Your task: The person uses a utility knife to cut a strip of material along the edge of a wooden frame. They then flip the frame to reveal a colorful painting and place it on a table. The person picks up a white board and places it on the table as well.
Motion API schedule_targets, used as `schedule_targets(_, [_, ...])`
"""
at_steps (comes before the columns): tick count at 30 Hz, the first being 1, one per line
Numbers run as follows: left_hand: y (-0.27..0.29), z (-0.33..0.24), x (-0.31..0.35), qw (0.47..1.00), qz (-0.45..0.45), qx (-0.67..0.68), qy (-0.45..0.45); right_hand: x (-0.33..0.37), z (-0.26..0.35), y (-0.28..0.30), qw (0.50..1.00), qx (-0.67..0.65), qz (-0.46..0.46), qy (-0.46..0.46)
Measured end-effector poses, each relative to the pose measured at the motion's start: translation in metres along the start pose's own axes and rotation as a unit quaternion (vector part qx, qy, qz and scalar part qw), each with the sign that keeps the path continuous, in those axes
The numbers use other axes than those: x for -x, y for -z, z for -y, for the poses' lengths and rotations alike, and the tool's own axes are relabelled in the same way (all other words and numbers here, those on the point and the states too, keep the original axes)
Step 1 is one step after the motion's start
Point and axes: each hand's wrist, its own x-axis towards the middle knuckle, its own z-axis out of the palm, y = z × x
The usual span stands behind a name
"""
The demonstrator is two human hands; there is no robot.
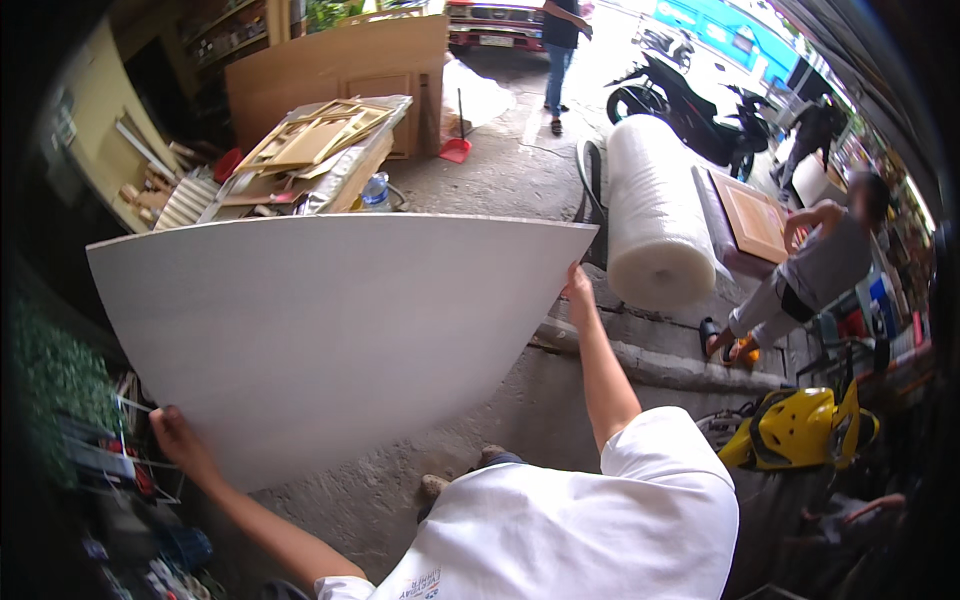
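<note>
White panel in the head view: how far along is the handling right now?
Done: the large white panel is off the concrete floor, carried flat in the air. In hand: the left hand grips its near lower edge and the right hand its far right edge. Left: it is not yet set down anywhere; the bubble wrap roll lies apart to the right, and the wooden frame stack sits beyond.

I see the board (330,330) spanning between my left hand (178,435) at its near left edge and my right hand (578,290) at its right edge, frames pile (310,145) behind it, bubble-wrap roll (655,215) to the right.
</note>
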Motion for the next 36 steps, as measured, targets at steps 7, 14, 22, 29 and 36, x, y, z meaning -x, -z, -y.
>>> schedule_targets(7, [-0.029, -0.121, -0.047, 0.995, 0.05, 0.016, -0.09, 0.075, -0.091, -0.012, 0.978, -0.059, -0.055, -0.192])
schedule_targets(14, [-0.133, -0.229, 0.008, 0.959, 0.159, -0.035, -0.231, 0.091, -0.108, 0.039, 0.882, 0.181, -0.431, -0.059])
schedule_targets(22, [-0.183, -0.247, 0.083, 0.91, 0.272, -0.043, -0.309, 0.193, 0.186, -0.051, 0.799, 0.266, -0.228, 0.489])
schedule_targets(29, [-0.193, -0.231, 0.113, 0.883, 0.301, 0.02, -0.359, 0.226, 0.263, -0.137, 0.625, 0.544, 0.077, 0.555])
schedule_targets(36, [-0.194, -0.196, 0.135, 0.88, 0.306, 0.166, -0.322, 0.232, 0.256, -0.165, 0.567, 0.679, 0.209, 0.417])
